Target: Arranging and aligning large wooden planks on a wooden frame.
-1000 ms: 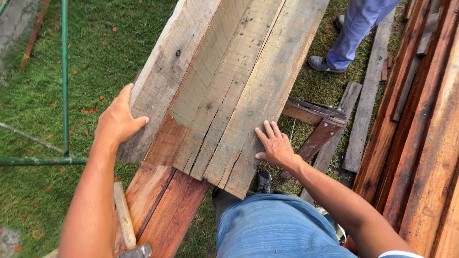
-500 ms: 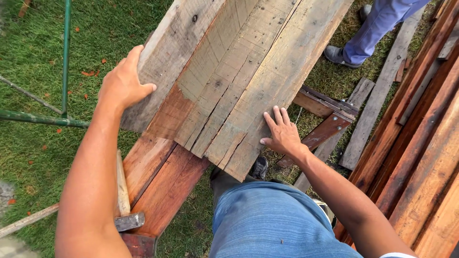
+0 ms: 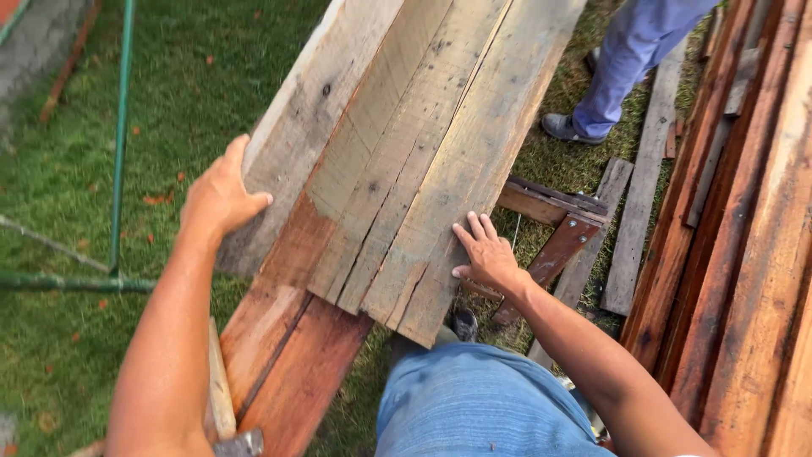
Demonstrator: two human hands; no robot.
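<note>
Planks fill the middle of the view: a stack of pale, weathered boards (image 3: pixel 423 144) lies slanted from lower left to upper right, resting on two reddish boards (image 3: pixel 288 364) whose ends stick out beneath them. The left hand (image 3: pixel 222 196) grips the outer left edge of the pale stack, fingers wrapped over the side and thumb pressed onto the top face. The right hand (image 3: pixel 484 252) lies flat and open on the right-most pale board near its lower end, fingers spread, holding nothing. Below the stack the person's blue jeans (image 3: pixel 474 406) show, with a dark shoe (image 3: pixel 463 323) just under the board ends. Beside the left forearm a hammer (image 3: pixel 227 415) lies along the red boards, wooden handle up, metal head at the bottom edge. To the right rises a pile of reddish planks (image 3: pixel 744 254), and between it and the stack sits a low wooden frame (image 3: pixel 554 224) on the grass (image 3: pixel 76 178). A green metal pipe frame (image 3: pixel 118 152) stands at left. Another person's leg (image 3: pixel 626 59) (blue trousers, grey shoe) stands at upper right.
</note>
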